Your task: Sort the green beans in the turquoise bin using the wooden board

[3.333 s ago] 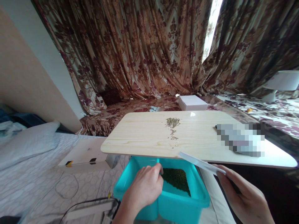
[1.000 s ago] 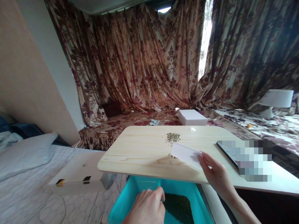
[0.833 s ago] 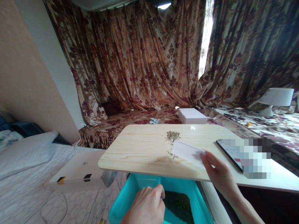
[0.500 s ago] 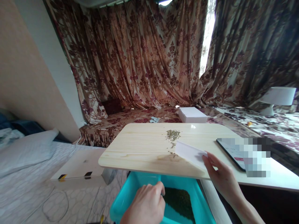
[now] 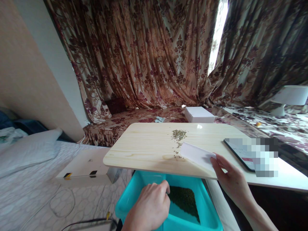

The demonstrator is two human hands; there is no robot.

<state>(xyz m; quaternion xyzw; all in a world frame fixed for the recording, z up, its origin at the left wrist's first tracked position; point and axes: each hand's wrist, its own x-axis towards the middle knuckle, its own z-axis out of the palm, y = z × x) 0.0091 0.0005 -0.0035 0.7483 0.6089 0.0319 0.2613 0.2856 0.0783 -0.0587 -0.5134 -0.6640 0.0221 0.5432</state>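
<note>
A pale wooden tabletop (image 5: 144, 147) carries a small heap of green grains (image 5: 179, 134) with a thin trail toward the front edge. My right hand (image 5: 231, 179) pinches a white card (image 5: 197, 155) that lies slanted on the wood just right of the trail. Under the table's front edge sits a turquoise bin (image 5: 130, 202) with a dark green pile of grains (image 5: 184, 200) inside. My left hand (image 5: 150, 205) curls over the bin's centre divider, fingers closed on it.
A tablet or phone (image 5: 243, 152) lies at the table's right. A white box (image 5: 199, 114) rests on the patterned bench behind, a white lamp (image 5: 288, 98) far right. A white flat box (image 5: 86, 165) and a cable (image 5: 62, 202) lie on the bed at left. Heavy curtains fill the back.
My right hand has come up from below the table's edge and laid the card on the wood by the grains, drawing it slightly nearer the edge. My left hand has stayed on the bin.
</note>
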